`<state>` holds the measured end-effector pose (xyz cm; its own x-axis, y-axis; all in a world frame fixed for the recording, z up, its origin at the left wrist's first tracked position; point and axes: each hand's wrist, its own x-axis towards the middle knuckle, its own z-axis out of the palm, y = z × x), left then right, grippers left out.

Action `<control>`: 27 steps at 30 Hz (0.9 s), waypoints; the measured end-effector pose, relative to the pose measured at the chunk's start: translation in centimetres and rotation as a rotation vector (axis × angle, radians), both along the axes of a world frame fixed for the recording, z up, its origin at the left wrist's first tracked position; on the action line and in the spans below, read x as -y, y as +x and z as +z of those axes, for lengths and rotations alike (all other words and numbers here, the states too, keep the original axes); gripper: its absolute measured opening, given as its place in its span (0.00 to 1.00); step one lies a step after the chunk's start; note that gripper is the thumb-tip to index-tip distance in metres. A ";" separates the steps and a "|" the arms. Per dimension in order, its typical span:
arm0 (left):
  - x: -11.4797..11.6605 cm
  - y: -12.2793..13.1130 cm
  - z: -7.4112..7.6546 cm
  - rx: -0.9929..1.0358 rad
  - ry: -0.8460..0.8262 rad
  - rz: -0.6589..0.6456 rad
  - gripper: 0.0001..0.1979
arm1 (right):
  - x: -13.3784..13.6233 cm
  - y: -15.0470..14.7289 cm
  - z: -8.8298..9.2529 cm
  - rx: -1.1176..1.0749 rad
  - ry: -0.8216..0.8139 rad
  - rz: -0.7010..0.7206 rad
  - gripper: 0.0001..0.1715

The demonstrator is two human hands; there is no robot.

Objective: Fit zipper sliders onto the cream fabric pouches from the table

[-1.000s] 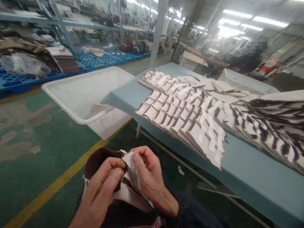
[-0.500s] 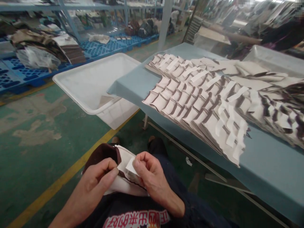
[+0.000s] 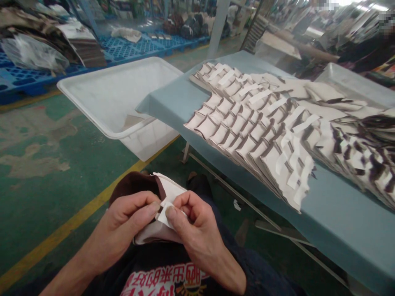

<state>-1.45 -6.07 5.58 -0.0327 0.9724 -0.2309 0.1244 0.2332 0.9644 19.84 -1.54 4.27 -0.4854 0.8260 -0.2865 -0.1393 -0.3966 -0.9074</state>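
Observation:
A folded piece of fabric (image 3: 174, 187), off-white on one side and dark brown on the other, lies at my lap. My left hand (image 3: 132, 220) is closed, with thumb and forefinger pinching the fabric's dark seam edge. My right hand (image 3: 197, 230) is closed beside it, its thumb pressing a small white strip (image 3: 163, 218) against the fabric near that edge. The fingertips of both hands are almost touching. Part of the strip is hidden under my right thumb, and I cannot tell whether it is paper or cloth.
On the blue-covered table (image 3: 333, 213) to the right, overlapping off-white fabric pieces (image 3: 240, 127) lie in rows, several bearing white strips. A white plastic tub (image 3: 92, 90) stands at the table's left end. Blue pallets (image 3: 129, 45) holding piled goods are behind. A scrap (image 3: 237, 204) lies below the table.
My right hand has moved left with the white strip, which now reaches the edge by my left fingertips. My left hand keeps its pinch. The view has shifted slightly.

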 end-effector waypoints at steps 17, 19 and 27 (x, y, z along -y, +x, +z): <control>-0.8 -0.1 1.2 0.027 0.055 0.031 0.25 | -1.6 -0.3 1.7 0.200 0.205 0.101 0.18; -0.7 -0.4 0.4 0.036 0.040 0.035 0.26 | -1.7 -0.4 1.6 0.220 0.204 0.114 0.17; 0.0 -1.4 -1.7 0.055 -0.031 0.104 0.29 | -1.3 -1.5 1.0 0.277 0.333 0.055 0.15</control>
<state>-2.89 -6.11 3.85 -0.1200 0.9569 -0.2646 0.0453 0.2715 0.9614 18.36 -0.22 5.24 -0.4733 0.8706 -0.1342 0.1407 -0.0757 -0.9871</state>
